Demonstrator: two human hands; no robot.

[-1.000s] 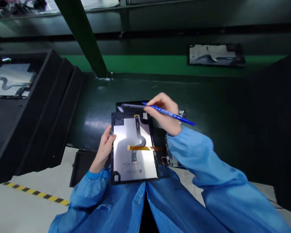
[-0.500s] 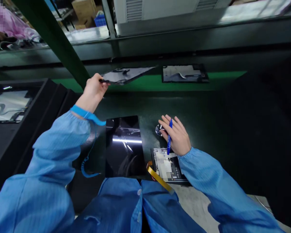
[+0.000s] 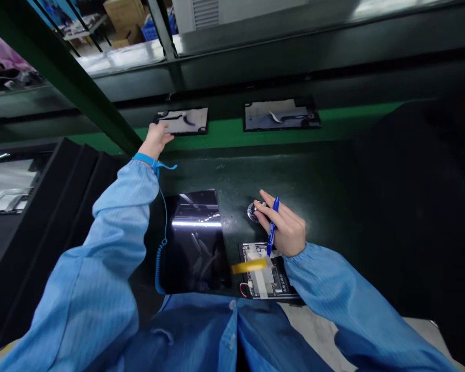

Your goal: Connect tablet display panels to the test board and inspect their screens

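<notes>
My left grip (image 3: pixel 157 138) touches the left end of a silver-backed panel (image 3: pixel 178 125) on the green strip (image 3: pixel 225 129); clenched or released, I cannot tell. My right grip (image 3: pixel 289 227) has a blue pen (image 3: pixel 273 226) tucked in it, by a shiny round piece (image 3: pixel 251 213). I judge the panel light, stiff, fragile: best held by 2 edges, off its dark ribbon (image 3: pixel 188 121).

A dark-edged silver panel (image 3: pixel 180 121) lies on the green strip (image 3: pixel 225 127), a blue pen (image 3: pixel 273 224) held tilted.
</notes>
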